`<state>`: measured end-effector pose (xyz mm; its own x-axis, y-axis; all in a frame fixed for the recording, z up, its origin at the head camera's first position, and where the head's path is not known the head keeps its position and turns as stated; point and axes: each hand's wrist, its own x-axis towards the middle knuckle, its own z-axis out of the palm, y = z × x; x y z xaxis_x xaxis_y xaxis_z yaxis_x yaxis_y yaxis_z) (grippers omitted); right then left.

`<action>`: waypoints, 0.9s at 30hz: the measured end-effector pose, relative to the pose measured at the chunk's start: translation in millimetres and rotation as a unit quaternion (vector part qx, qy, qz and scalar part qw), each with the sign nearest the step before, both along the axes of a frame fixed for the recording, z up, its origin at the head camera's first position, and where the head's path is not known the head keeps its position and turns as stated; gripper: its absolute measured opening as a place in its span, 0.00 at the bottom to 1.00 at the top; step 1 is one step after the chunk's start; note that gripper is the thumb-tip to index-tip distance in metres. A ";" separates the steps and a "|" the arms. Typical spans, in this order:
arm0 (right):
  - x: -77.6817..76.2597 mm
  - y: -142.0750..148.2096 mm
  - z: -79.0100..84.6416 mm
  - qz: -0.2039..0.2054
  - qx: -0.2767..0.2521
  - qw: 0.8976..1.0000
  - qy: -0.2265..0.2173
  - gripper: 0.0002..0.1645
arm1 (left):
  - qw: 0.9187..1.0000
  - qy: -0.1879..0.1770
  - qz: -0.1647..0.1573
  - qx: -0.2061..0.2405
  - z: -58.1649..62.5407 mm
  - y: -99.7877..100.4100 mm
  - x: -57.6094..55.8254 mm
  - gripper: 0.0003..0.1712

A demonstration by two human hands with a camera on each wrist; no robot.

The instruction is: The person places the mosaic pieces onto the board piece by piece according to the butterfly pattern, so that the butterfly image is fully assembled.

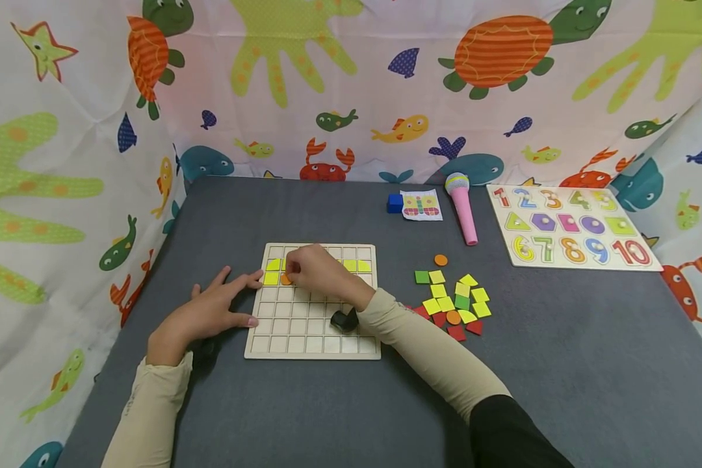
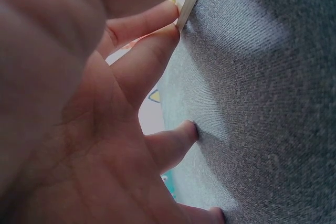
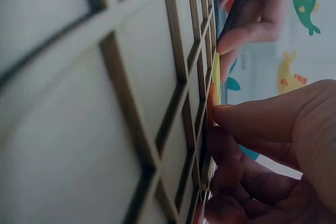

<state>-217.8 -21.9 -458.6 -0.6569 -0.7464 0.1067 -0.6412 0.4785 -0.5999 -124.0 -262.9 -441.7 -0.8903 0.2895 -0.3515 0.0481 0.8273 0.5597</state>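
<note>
A wooden grid board [image 1: 304, 344] lies on the grey table. My left hand [image 1: 201, 317] has its fingers spread, with fingertips and thumb touching the board's left edge; the left wrist view shows two fingertips against that edge. Over the board's upper part, my right hand [image 1: 323, 272] has curled fingers and holds an orange round tile [image 1: 285, 279] at a second-row cell. In the right wrist view the thumb touches this orange tile [image 3: 211, 103]. Yellow square tiles [image 1: 272, 278] sit in cells at the upper left, and more yellow tiles [image 1: 357, 266] at the upper right. My right hand hides the cells between.
Loose yellow, green, red and orange tiles [image 1: 446, 303] lie right of the board. Farther back are a blue block [image 1: 394, 203], a pattern card [image 1: 421, 214], a pink toy microphone [image 1: 463, 211] and a number puzzle board [image 1: 523, 259]. A printed curtain [image 1: 374, 91] surrounds the table.
</note>
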 end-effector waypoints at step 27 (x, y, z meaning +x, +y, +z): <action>8.6 86.1 9.5 -0.088 -0.072 0.991 -0.071 0.06 | 1.000 -0.002 0.004 0.004 0.0 1.7 0.1 0.53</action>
<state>-209.2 64.2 -449.1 -0.7913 -0.6029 0.1013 -0.4602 0.4784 -0.7479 -123.9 -261.3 -441.7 -0.8911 0.2856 -0.3527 0.0392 0.8227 0.5672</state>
